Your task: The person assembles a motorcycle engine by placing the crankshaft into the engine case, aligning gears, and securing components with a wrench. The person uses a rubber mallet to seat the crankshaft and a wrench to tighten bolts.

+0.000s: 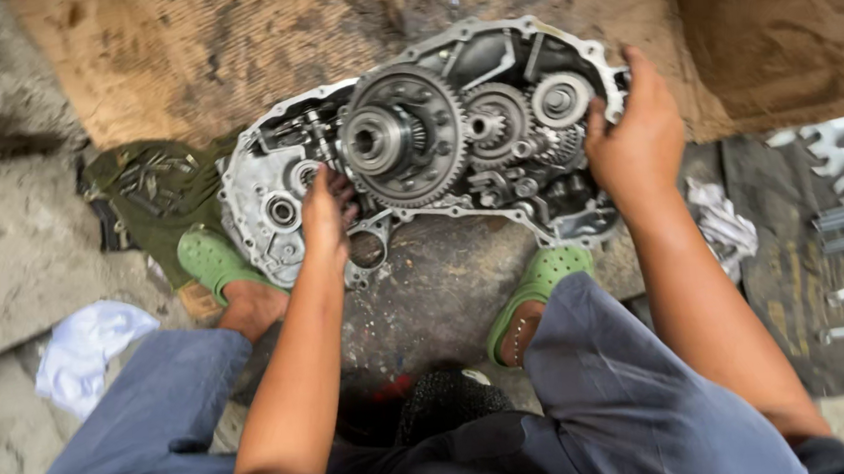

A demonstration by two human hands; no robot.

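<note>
The person squatted over an open gearbox housing [267, 179] that lay flat on the ground, its far edge over a brown mat [226, 42]. The left hand [328, 212] reached into the housing's near left part, fingers curled around something beside the large toothed gear [404, 133]; I could not tell what it held. The right hand [635, 140] clasped the housing's right rim, fingers wrapped over the edge near the smaller gears [523, 119]. Green clogs [211, 259] flanked the housing's near edge. Spanners [842, 149] lay on a dark cloth by the right side, and a white rag [85, 349] sat near the left knee.
</note>
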